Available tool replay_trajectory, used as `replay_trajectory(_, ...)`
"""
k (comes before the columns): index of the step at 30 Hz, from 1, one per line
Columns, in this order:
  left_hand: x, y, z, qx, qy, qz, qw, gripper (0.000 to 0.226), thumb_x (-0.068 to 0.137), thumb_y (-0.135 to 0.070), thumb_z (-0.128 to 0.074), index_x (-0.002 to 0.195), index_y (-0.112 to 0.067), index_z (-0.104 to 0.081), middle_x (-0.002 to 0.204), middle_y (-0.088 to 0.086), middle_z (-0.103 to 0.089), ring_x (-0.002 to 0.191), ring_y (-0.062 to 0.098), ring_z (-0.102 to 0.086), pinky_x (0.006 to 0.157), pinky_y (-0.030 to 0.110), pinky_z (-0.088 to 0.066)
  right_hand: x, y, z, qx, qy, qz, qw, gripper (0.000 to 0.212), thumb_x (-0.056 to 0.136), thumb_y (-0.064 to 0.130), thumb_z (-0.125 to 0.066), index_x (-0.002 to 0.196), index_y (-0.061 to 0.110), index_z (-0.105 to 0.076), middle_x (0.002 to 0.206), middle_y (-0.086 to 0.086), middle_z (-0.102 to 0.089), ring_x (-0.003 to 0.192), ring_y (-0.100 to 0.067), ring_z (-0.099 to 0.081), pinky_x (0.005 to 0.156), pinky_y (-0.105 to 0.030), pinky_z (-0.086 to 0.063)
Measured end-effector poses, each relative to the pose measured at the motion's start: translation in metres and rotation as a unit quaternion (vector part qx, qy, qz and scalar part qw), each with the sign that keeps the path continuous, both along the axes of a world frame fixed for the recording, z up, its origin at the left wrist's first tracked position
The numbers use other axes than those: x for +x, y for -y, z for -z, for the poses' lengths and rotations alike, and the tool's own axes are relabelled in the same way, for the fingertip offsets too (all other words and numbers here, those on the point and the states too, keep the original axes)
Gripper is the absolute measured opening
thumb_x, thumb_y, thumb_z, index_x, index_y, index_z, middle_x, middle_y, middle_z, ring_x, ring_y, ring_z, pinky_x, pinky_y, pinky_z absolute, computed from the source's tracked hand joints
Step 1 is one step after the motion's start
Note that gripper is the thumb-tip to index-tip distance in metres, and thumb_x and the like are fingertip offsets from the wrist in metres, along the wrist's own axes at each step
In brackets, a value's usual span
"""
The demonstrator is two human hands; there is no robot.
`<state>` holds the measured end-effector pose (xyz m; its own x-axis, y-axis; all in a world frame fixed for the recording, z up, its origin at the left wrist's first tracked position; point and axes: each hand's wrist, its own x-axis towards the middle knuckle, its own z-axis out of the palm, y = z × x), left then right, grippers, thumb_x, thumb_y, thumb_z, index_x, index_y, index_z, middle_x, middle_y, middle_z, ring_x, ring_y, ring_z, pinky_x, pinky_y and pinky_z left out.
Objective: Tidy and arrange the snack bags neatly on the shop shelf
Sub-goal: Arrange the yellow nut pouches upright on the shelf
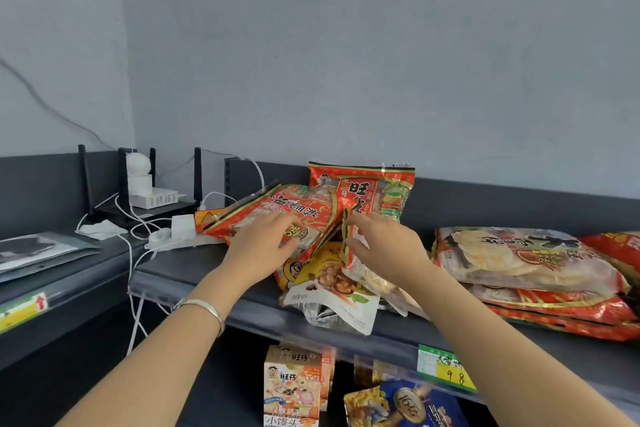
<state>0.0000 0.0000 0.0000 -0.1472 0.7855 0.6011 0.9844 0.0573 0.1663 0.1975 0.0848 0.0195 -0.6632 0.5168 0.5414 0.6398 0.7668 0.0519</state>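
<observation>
Left of the standing bag [363, 191], a red bag [301, 208] is pressed by the left grip [263, 246], fingers [282, 222] flat. In front, a thin bag [345, 236] is pinched by the right grip [384, 246]. The pile [329, 282] there is not sorted yet; only the stack [526, 263], right, is laid flat.

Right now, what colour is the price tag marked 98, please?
Green and yellow paper price tag, head view.

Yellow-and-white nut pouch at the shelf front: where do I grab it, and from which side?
Pinch the nut pouch at its white lower corner, coming from the front and slightly below. That end overhangs the shelf lip with nothing lying on it. Its upper end runs under the red bags, so a grab from above looks blocked. Drawing it towards you should free it.
</observation>
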Motion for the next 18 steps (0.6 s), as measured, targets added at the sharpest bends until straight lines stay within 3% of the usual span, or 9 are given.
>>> replay_trajectory(6, -0.035, -0.033, 0.021, 0.013, 0.013, -0.041, 0.999, 0.038, 0.091, -0.041, -0.053, 0.128, -0.03, -0.051, 0.135, -0.007, -0.047, 0.129, 0.016, -0.039, 0.103, 0.039, -0.038, -0.03, -0.025, 0.004, -0.036, 0.015, 0.031, 0.999, 0.039, 0.098, 0.041, -0.043, 0.134, 0.026, -0.046, 0.121, 0.002, -0.058, 0.107, -0.019, -0.057, 0.077, -0.032, -0.053)
replay_trajectory(11, -0.049, -0.049, 0.046, -0.012, 0.154, -0.088, 0.984, 0.045, 0.092, -0.047, -0.048, 0.136, -0.039, -0.041, 0.154, -0.002, -0.019, 0.143, 0.022, -0.011, 0.111, 0.055, -0.024, -0.05, -0.043, 0.009, -0.042, 0.015, 0.06, 0.997, 0.047, 0.098, 0.045, -0.039, 0.141, 0.027, -0.041, 0.141, 0.0, -0.045, 0.13, -0.026, -0.04, 0.104, -0.043, -0.041)
replay_trajectory(15, -0.045, -0.053, 0.055, 0.018, 0.198, -0.087, 0.976, 0.049, 0.092, -0.049, -0.047, 0.139, -0.039, -0.037, 0.156, 0.001, -0.007, 0.145, 0.026, 0.001, 0.114, 0.054, -0.016, -0.066, -0.051, 0.016, -0.151, 0.034, 0.065, 0.986, 0.054, 0.098, 0.051, -0.036, 0.145, 0.026, -0.036, 0.15, -0.007, -0.034, 0.134, -0.031, -0.038, 0.104, -0.047, -0.041)
replay_trajectory(18, -0.037, -0.053, 0.053, 0.048, 0.243, -0.116, 0.962, 0.052, 0.091, -0.047, -0.051, 0.14, -0.036, -0.038, 0.157, 0.005, -0.005, 0.145, 0.03, 0.004, 0.115, 0.055, -0.012, -0.069, -0.054, 0.014, -0.205, 0.052, 0.041, 0.976, 0.054, 0.099, 0.049, -0.035, 0.145, 0.021, -0.037, 0.146, -0.009, -0.041, 0.128, -0.029, -0.046, 0.102, -0.04, -0.042)
